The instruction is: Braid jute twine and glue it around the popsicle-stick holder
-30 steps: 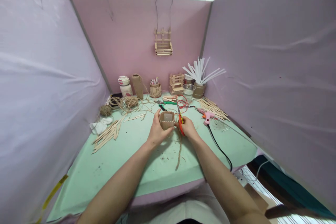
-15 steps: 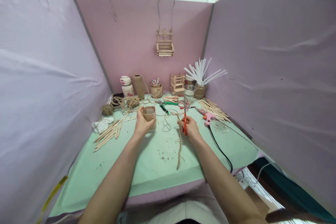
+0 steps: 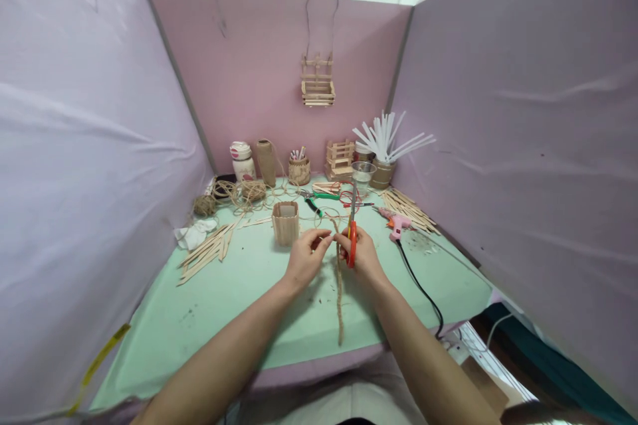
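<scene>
Cord runs fore-and-aft between both hands, nearer right hand, which grips scissors; left hand half-curled, hold unclear.

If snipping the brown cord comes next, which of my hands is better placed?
Probably your right hand: it holds the red-handled scissors, and the brown cord runs close beside it. Your left hand shows no cutting tool, so it seems better suited to steadying.

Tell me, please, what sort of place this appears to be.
Probably a craft workstation: a pink glue gun and loose wooden sticks lie on the green-covered table, and the person's right hand holds red-handled scissors.
</scene>
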Motion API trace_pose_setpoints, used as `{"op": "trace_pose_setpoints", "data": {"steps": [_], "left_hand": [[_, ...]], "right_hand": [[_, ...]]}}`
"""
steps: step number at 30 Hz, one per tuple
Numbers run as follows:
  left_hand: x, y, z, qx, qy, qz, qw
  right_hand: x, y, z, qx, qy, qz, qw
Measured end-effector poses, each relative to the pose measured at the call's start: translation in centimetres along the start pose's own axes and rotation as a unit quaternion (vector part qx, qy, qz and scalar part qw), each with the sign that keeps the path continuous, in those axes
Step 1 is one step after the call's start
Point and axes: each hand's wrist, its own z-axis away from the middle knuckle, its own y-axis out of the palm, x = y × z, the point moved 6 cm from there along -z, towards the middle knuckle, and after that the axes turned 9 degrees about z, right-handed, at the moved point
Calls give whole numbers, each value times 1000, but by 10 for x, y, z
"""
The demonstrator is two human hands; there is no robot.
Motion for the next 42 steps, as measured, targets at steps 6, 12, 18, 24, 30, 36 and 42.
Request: {"op": "trace_pose_setpoints", "data": {"steps": [6,12,18,24,30,36,42], "left_hand": [[34,12,1,-58,-146,223,962],[35,15,4,-63,-173,333,925],[17,3,-2,-47,-98,268,957],[13,-7,-7,-53,-64,218,972],[16,-1,-7,-31,-86,240,966],[12,9,-3,66,-117,202,970],[10,15,1,118,-153,173,966]], "right_hand": [[-4,13,28,-2,-1,-7,1000],[-6,22,37,12,-13,-7,1000],[0,1,50,70,-13,91,993],[-2,-27,81,168,-27,249,953],[9,-33,98,208,-18,326,922],[17,-29,95,207,-28,346,915],[17,-27,91,204,-33,360,910]]}}
